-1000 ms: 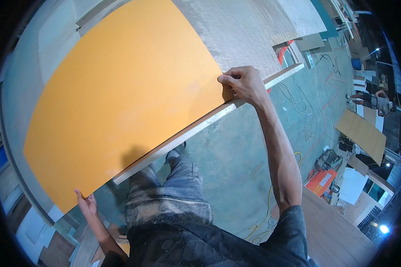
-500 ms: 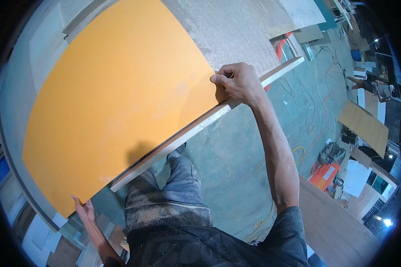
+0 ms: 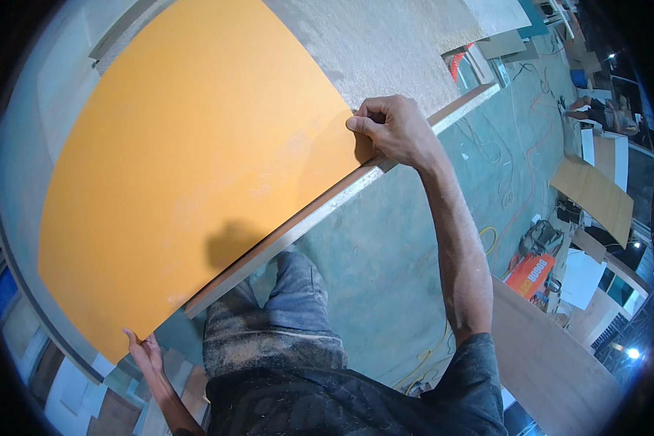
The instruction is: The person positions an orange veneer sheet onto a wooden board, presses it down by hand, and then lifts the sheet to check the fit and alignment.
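Note:
A large yellow-orange sheet (image 3: 189, 152) with a dusty surface lies across a wood-framed worktable. Its near edge runs along the table's wooden edge rail (image 3: 305, 218), and its left end juts past the rail. My right hand (image 3: 396, 131) pinches the sheet's near right corner, thumb on the edge, with the other fingers curled. At the lower left, my left hand (image 3: 145, 352) grips the sheet's near left corner, its thumb showing above and its remaining fingers partly hidden. Beyond the sheet stretches a rough greyish board (image 3: 392, 58).
On the green floor (image 3: 370, 291) to my right lie cables and a yellow hose. Farther off are a wooden panel (image 3: 594, 196), an orange box (image 3: 529, 276) and a brown board (image 3: 552, 356). Another person (image 3: 607, 116) is at the far right. A curved grey edge (image 3: 40, 320) borders the left.
The sheet's near left corner and my left hand have shifted slightly right and nearer to me. My right hand has moved slightly right, still pinching the corner. The distant person has changed posture.

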`<action>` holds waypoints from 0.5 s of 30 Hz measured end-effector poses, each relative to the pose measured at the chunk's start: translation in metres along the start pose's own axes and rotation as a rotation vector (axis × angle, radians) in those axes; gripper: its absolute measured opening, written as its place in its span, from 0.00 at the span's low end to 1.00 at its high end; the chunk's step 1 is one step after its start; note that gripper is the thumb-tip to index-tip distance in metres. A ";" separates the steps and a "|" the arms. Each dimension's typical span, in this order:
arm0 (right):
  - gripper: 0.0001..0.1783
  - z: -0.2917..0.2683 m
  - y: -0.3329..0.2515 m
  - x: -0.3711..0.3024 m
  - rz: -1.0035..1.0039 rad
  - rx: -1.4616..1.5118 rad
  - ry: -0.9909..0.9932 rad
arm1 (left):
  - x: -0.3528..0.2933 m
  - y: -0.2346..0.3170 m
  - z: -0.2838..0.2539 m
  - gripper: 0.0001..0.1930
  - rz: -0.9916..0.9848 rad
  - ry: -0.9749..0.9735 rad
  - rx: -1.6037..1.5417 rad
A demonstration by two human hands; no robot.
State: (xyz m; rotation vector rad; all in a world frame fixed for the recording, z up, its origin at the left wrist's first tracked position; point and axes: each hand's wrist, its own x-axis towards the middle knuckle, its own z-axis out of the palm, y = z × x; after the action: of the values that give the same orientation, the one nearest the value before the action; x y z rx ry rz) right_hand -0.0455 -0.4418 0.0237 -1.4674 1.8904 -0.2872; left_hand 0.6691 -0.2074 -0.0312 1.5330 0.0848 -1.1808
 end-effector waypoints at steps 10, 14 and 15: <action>0.15 0.006 0.010 -0.006 -0.077 0.077 0.113 | 0.013 0.007 0.002 0.17 -0.050 0.019 0.034; 0.15 0.002 0.005 -0.006 -0.055 0.100 0.103 | 0.009 0.002 0.004 0.17 -0.004 0.002 0.038; 0.16 0.001 0.001 -0.007 -0.039 0.096 0.077 | 0.007 0.000 0.000 0.17 -0.013 -0.002 0.023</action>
State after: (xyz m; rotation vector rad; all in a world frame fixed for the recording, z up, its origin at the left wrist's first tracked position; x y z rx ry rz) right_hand -0.0446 -0.4347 0.0253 -1.4488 1.8824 -0.4525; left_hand 0.6726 -0.2107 -0.0364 1.5533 0.0809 -1.1970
